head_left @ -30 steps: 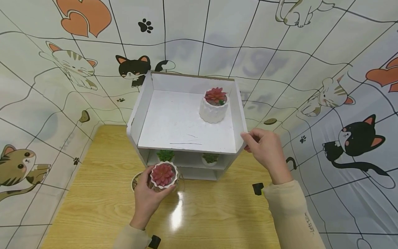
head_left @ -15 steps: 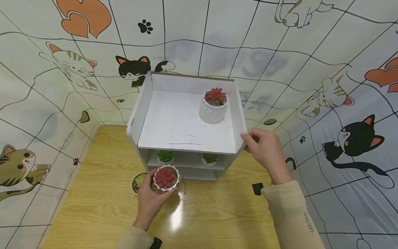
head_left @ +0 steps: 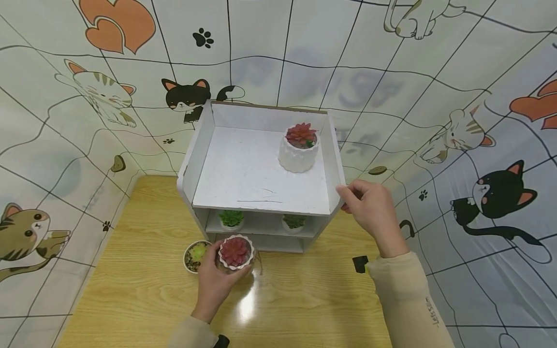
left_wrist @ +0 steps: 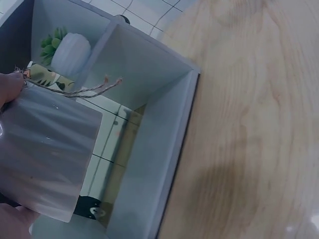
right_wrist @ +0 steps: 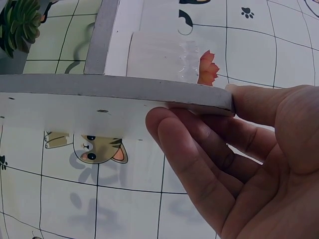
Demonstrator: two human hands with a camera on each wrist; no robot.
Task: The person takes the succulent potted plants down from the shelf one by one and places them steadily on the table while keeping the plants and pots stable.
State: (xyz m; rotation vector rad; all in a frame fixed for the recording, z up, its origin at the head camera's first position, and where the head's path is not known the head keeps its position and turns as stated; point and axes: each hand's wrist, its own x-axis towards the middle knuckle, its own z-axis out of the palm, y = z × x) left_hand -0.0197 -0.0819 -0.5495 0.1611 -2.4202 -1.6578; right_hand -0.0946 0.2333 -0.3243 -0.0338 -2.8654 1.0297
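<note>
In the head view my left hand (head_left: 217,290) grips a white scalloped pot with a red succulent (head_left: 235,252), held upright in front of the shelf's lower left. The left wrist view shows the white pot's smooth side (left_wrist: 47,154) between thumb and fingers, with loose twine (left_wrist: 84,93) at its end. My right hand (head_left: 372,208) pinches the front edge of the right side panel (right_wrist: 114,89) of the white shelf unit (head_left: 243,164). In the right wrist view the right thumb is on one face of that panel and the fingers are on the other.
Another potted red succulent (head_left: 299,154) stands on the top shelf's right side. Below it, a bright green plant (head_left: 231,218) and a darker green plant (head_left: 293,221) sit in white pots. A small pot with a yellow-green plant (head_left: 194,256) stands on the wooden table (head_left: 304,299).
My left hand has moved a little right and down in the head view with the potted succulent, uncovering more of the yellow-green plant's pot. The right hand stays on the panel.
</note>
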